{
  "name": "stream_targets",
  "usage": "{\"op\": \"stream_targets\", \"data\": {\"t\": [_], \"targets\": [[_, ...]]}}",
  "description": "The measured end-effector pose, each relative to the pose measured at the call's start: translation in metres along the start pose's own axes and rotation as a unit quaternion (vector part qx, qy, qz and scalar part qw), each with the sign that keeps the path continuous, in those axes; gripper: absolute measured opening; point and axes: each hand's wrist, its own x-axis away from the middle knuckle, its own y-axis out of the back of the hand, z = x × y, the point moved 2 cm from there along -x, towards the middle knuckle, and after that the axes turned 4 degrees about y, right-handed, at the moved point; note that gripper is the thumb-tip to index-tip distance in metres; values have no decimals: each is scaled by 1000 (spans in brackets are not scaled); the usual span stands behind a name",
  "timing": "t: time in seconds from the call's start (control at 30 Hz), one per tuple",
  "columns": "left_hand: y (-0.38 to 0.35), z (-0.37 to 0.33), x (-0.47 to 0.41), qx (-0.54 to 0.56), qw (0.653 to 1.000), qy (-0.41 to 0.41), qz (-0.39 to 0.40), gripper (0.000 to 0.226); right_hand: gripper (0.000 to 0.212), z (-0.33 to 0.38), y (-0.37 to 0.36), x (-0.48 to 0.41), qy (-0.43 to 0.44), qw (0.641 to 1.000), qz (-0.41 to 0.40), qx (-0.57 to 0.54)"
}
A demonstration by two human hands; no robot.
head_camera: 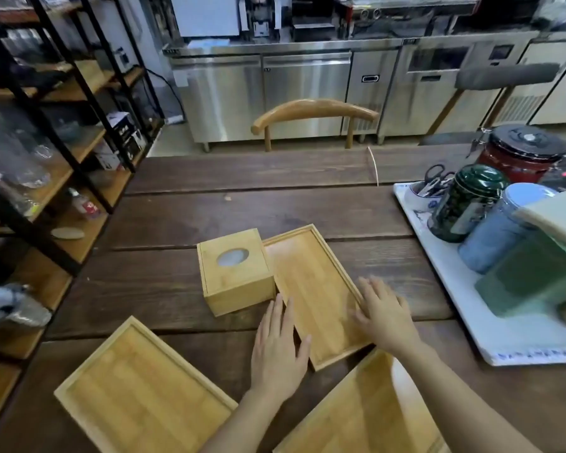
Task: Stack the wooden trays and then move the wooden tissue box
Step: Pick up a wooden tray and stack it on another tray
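No writing is legible. Centre frame, both hands (276,351) (384,317), fingers spread flat, press a pale wooden tray's (314,286) long edges beside the tissue box (237,273).

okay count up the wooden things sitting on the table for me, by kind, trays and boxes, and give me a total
Wooden trays: 3, the near-left tray, the middle tray under both hands, and the near-right tray
Wooden tissue boxes: 1, the tissue box beside the middle tray
Total: 4
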Motion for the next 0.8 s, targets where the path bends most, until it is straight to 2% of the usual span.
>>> {"op": "stream_targets", "data": {"t": [0.03,0.07,0.13,0.2,0.27,0.33,0.47,0.63,0.8], "targets": [[-7,0,0,53,997,40,42,69,57,-4,-8,0,-24,998,50,-13],[-5,-3,-1,104,991,70,54,70,51,-2,-8,0,-38,997,63,-33],[-7,-7,0,192,973,122,52,70,36,-4,-9,0,-78,995,45,-44],[-10,-10,0,218,960,170,39,63,28,-4,-10,1,-99,994,25,-33],[-10,-11,-4,194,961,195,34,45,20,-5,-11,0,-92,995,33,-10],[-7,-16,-8,140,969,196,63,28,13,-7,-13,-2,-80,996,47,16],[-9,-25,-14,66,980,161,101,25,7,-11,-14,-6,-76,996,49,8],[-16,-35,-29,86,982,145,85,21,11,-23,-4,-15,-111,992,49,-29],[-32,-61,-52,145,980,113,75,30,12,-52,12,-21,-189,981,18,-50]]}}
